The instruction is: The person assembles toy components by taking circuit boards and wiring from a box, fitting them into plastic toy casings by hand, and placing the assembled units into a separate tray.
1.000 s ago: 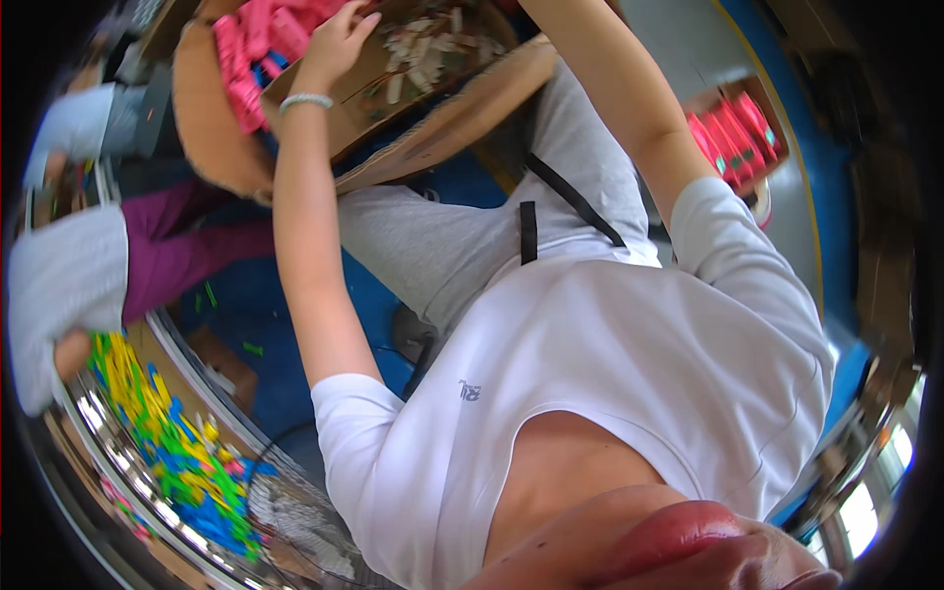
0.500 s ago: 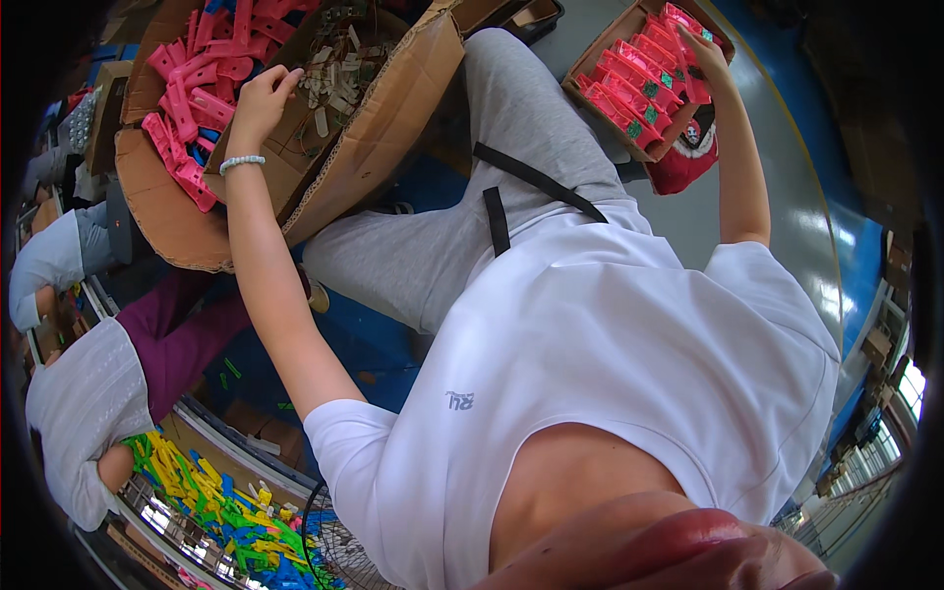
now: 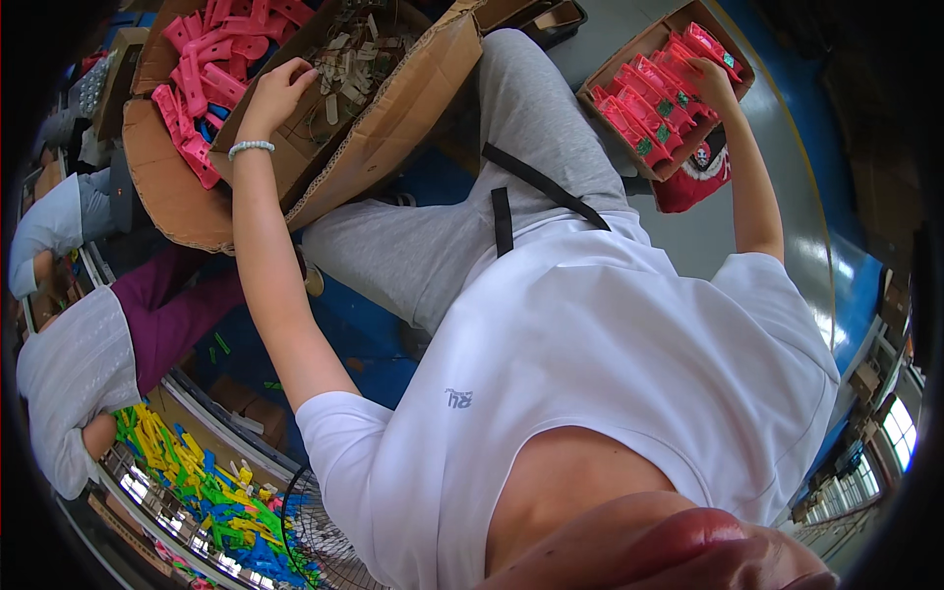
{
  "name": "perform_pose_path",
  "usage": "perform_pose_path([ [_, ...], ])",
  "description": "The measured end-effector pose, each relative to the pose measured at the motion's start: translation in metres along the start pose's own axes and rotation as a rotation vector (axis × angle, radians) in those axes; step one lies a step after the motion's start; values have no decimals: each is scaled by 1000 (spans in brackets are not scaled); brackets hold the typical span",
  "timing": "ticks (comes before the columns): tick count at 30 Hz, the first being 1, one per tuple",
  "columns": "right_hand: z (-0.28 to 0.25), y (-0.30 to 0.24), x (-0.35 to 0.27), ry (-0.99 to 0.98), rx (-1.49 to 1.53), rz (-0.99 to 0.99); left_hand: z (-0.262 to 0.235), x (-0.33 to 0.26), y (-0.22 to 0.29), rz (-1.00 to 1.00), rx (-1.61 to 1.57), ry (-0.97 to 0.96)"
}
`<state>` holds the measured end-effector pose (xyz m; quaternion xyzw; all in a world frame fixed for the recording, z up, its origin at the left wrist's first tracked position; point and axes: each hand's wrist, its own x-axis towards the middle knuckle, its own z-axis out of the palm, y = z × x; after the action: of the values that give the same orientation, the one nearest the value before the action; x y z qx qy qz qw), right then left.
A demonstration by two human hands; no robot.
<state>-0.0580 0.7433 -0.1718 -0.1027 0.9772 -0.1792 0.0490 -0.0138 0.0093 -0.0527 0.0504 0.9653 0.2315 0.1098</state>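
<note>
- A red printed cloth item (image 3: 696,185), just below the right hand (image 3: 710,87).
- Grey floor (image 3: 678,236), farther below that hand.
- Windows (image 3: 898,436), well below and to the right of the right hand.
- A person in a white top and purple trousers (image 3: 84,354), below and left of the left hand (image 3: 278,96).
- Another person in a pale blue top (image 3: 49,228), left of the left hand.
- A heap of yellow, green and blue pieces (image 3: 197,482), well below the left hand.
- A black wire cage (image 3: 320,536), also well below it.

Counted: 1 left hand (image 3: 278,95), 1 right hand (image 3: 712,83), 1 beaded bracelet (image 3: 252,147), 1 large carton (image 3: 398,113), 1 smaller box (image 3: 641,49), 2 black drawstrings (image 3: 543,185). Smaller box held at least 5 pink housings (image 3: 646,106); loose pink parts (image 3: 211,81) in large carton were too many to tally.
</note>
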Motion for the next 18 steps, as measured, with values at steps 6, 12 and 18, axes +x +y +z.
perform_pose_path([
  [6,-18,7,-1,458,1,5,3,0,5,24,20,-66],
  [12,-15,34,12,212,-161,-38,4,3,8,1,12,-113],
  [18,7,38,19,76,-101,9,2,-4,-1,-18,14,-97],
])
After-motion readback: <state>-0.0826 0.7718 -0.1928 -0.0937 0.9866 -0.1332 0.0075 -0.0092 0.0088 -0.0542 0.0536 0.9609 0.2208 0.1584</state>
